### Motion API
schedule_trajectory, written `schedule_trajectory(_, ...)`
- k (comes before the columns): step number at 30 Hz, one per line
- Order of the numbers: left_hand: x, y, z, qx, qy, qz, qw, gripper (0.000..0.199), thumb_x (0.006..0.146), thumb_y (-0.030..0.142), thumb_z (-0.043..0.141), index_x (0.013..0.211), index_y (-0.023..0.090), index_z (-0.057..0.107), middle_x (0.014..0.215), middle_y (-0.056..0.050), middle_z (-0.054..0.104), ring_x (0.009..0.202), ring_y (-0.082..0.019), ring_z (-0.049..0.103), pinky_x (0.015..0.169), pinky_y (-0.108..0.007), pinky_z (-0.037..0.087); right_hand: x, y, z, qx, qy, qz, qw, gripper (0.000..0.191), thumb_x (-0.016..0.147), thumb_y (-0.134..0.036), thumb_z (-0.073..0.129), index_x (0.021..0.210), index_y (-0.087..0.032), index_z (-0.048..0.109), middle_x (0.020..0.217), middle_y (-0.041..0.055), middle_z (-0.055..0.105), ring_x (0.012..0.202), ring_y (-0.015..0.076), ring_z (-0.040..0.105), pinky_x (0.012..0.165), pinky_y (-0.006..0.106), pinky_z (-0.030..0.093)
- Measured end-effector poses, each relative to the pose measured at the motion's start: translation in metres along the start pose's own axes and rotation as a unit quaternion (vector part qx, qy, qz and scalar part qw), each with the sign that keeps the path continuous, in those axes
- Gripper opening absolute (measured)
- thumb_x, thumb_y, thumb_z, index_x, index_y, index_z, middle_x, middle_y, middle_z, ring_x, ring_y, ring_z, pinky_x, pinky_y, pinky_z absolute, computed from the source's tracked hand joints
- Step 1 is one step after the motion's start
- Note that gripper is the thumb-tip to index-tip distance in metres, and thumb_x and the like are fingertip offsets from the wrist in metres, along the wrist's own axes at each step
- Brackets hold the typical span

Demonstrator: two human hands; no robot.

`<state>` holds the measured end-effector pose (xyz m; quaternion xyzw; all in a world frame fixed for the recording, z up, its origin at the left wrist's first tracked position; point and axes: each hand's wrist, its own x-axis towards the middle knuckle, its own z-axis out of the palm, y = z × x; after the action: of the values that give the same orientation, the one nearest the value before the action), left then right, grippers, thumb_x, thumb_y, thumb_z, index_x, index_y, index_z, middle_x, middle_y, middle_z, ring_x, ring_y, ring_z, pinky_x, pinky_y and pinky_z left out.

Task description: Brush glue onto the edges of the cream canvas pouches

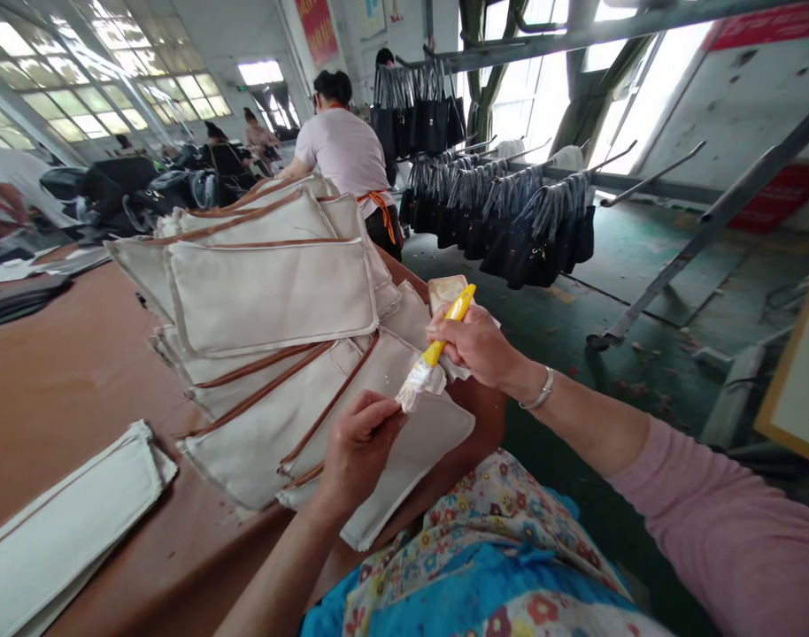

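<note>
A yellow-handled paintbrush (448, 326) is gripped in my right hand (474, 345), its white-coated bristles pointing down and to the left. My left hand (363, 447) is closed, thumb and fingertips pinching at the tips of the bristles. Below both hands lie cream fabric pouch pieces (291, 425) with brown edging, fanned out on the brown-covered table (73, 380). More of these pieces (272, 296) are piled up behind. Just beyond my right hand, a small pale container (448, 287) stands at the table's edge, partly hidden by that hand.
Another cream stack (79, 522) lies at the table's left front. A metal rack (683, 257) to the right carries several black bags (537, 239) on hooks. Past the pile, a person (344, 150) stands with their back to me. Dark material (26, 296) lies far left.
</note>
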<state>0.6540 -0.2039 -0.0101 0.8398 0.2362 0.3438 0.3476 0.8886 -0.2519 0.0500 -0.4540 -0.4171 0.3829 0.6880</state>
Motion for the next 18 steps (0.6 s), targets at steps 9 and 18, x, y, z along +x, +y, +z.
schedule_trajectory(9,-0.006,0.006,0.006,0.183,0.043,0.165,0.968,0.01,0.089,0.013,0.068,0.098,0.019,0.065,0.088,-0.004,0.063,0.079,-0.013,0.061,0.071,-0.024,0.05,-0.008,-0.012,-0.005,-0.065,-0.046,-0.023,0.997,0.014,0.08,-0.027,0.064,0.07,-0.018,0.058,0.044,-0.0074,0.043,0.038,0.0071,0.034,0.039,0.021,0.024)
schedule_trajectory(18,-0.009,-0.001,0.01,0.225,0.027,0.211,0.951,0.014,0.089,0.01,0.066,0.097,0.019,0.059,0.088,-0.005,0.063,0.078,-0.015,0.058,0.069,-0.026,0.049,-0.035,-0.041,-0.006,-0.169,-0.067,-0.073,0.981,0.019,0.088,-0.027,0.064,0.072,-0.017,0.062,0.051,-0.0058,0.047,0.045,0.0085,0.039,0.045,0.023,0.031)
